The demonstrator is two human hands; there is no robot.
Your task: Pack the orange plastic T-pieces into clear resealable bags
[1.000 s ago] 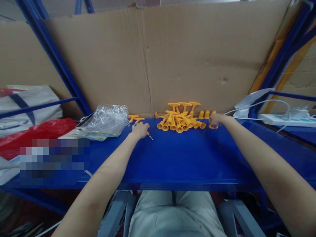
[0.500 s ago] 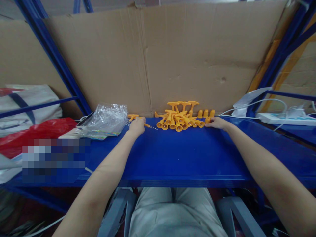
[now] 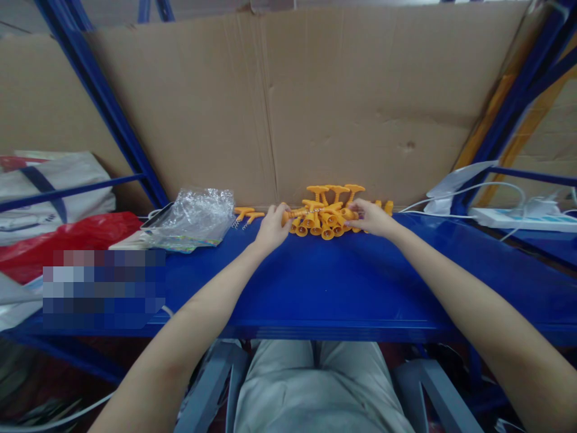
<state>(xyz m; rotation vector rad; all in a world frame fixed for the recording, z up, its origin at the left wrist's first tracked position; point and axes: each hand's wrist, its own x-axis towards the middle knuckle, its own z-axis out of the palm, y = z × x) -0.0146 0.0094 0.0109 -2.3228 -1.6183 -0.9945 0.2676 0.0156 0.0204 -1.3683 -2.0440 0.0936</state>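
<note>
I've the left hand gripping a corkscrew, screw beyond the fingers; right hand pinching a cup; likely light, stiff: hold plastic, not point.

A pile of yellow corkscrews is lying on the blue table. At its left end the left hand is gripping a corkscrew, the metal screw pointing across the pile. At its right end the right hand is holding a yellow cone. Two loose corkscrews are lying left of the pile; cardboard is standing behind it.
</note>
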